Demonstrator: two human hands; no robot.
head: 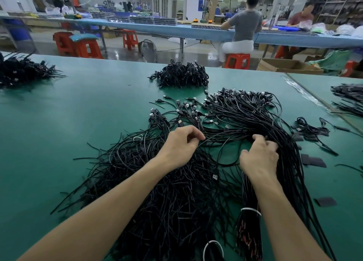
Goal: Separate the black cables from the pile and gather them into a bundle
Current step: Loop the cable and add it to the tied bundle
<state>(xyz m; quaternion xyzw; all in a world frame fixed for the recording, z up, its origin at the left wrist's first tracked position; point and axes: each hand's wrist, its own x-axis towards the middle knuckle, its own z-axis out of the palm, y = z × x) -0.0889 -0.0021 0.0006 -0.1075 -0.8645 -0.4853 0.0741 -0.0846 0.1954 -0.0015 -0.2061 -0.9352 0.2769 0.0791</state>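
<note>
A big loose pile of black cables [157, 182] with USB plugs covers the green table [78, 123] in front of me. My left hand [181, 146] hovers over the pile's top and pinches a thin black cable between thumb and fingers. My right hand [261, 156] lies on a thick gathered bundle of black cables [275, 123], its fingers curled round some strands. That bundle fans out to plugs at the far right. Below my right wrist, a bunch tied with a white band [251, 211] shows red wire ends.
A small heap of black cables [182, 74] sits further back, another cable heap [21, 70] at the far left, more cables [349, 99] at the right edge. Black flat pieces [314, 160] lie to the right. A white band [213, 249] lies near me. People sit at a blue bench behind.
</note>
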